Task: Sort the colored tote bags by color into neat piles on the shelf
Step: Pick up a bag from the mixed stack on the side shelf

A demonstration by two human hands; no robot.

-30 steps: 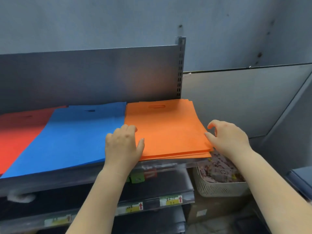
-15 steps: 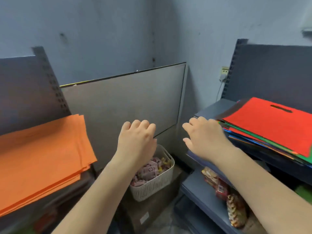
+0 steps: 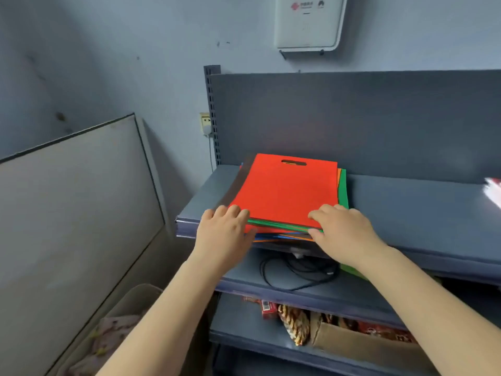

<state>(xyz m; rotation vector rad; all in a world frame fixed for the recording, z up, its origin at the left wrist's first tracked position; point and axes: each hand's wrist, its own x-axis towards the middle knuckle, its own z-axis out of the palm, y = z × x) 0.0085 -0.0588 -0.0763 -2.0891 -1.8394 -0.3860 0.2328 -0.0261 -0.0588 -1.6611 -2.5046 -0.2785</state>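
Grey-blue walls close in around you at a corner, with a white wall box (image 3: 307, 21) high up and a dark metal shelf (image 3: 420, 210) straight ahead; only the head view is given, so everything comes from it.

On that shelf, toward its left end, lies the mixed stack of tote bags (image 3: 287, 232). Its top sheet is a red tote bag (image 3: 284, 191), lying flat with its cut-out handle slot toward the back panel. Beneath it you can see a green edge (image 3: 343, 191) poking out on the right, a thin orange strip beside that, and blue and orange slivers along the front edge. A dark sheet shows at the stack's left side. The colours are plainly still interleaved.

Your left hand (image 3: 226, 234) sits at the front left corner of the stack, fingers (image 3: 233, 213) laid over the top edge, thumb below; it looks to be touching rather than pinching. Your right hand (image 3: 344, 232) is at the front right corner, fingers (image 3: 322, 214) resting on the red sheet and thumb tucked under the front edge, so it seems to be starting a grip on the upper bags, though I cannot tell how many layers it holds.

As for progress, no sorted piles appear in this view, and this stack remains thick with several colours. I would judge a fair share of the sorting is still ahead of you.

Below, a loose black cable (image 3: 295, 270) sits on the next shelf, with snack packets (image 3: 295, 324) lower down and a leaning grey panel (image 3: 73, 202) to your left.
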